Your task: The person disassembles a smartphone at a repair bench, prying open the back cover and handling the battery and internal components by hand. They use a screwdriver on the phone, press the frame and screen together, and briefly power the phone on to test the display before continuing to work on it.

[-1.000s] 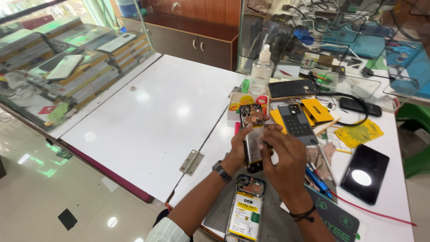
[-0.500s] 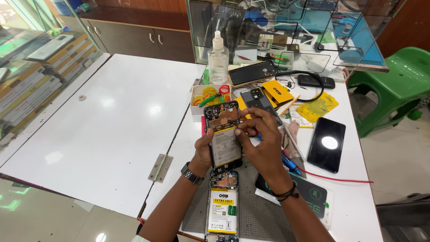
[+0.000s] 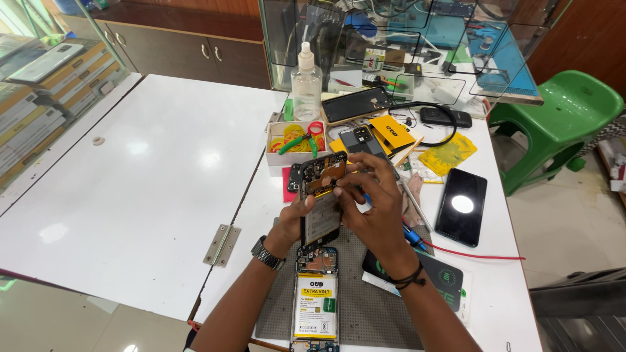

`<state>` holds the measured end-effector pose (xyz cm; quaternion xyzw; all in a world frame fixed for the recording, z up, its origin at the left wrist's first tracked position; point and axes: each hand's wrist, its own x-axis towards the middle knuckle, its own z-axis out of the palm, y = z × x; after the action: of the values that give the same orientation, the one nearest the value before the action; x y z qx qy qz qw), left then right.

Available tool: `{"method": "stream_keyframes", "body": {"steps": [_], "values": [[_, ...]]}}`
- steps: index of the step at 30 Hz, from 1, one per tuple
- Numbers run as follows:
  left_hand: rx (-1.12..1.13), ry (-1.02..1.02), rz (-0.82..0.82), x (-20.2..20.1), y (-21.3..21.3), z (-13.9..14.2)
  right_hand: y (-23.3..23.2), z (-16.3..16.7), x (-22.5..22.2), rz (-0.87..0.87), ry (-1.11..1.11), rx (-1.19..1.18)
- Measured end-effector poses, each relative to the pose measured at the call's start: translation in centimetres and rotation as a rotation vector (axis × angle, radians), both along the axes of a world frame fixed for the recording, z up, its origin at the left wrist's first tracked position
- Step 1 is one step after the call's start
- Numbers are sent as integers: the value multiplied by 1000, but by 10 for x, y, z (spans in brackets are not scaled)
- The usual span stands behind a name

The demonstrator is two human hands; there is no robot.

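Black opened phone (image 3: 321,199) up off the mat now, gripped upright-ish between both hands, circuit side facing up. Compared to half a second back: same hold, just lifted a touch nearer the camera and tilted more, with the view swung right so the green stool (image 3: 562,117) shows fully. Left hand (image 3: 295,218) wrapped round the phone's left edge, thumb on top. Right hand (image 3: 373,205) pinching the right side, fingertips curled onto the board near the top.

Second phone (image 3: 316,296) lying flat on the grey mat (image 3: 375,313), just near of the held one, yellow-and-white battery showing.

White box (image 3: 282,156) far-left of the hands, holding rubber bands in yellow and red plus green-handled pliers (image 3: 297,141). Clear bottle (image 3: 306,81) standing just behind the box. Dark phone (image 3: 462,206) face up to the right, well apart from the hands.
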<state>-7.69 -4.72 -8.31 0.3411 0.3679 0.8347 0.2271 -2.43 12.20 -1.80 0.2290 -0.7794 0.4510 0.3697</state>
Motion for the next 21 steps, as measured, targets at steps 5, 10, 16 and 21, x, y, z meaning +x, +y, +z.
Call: {"method": "stream_keyframes", "body": {"steps": [5, 10, 16, 21], "values": [[-39, 148, 42, 1, -4, 3, 5, 1, -2, 18, -3, 21], [-70, 148, 38, 0, -2, 1, 10, -1, -4, 1, -11, 70], [-75, 155, 87, -1, -3, 1, 7, -2, -4, 25, -30, 17], [-73, 196, 99, -3, -2, -3, 10, -2, -4, 25, -13, 47]]}}
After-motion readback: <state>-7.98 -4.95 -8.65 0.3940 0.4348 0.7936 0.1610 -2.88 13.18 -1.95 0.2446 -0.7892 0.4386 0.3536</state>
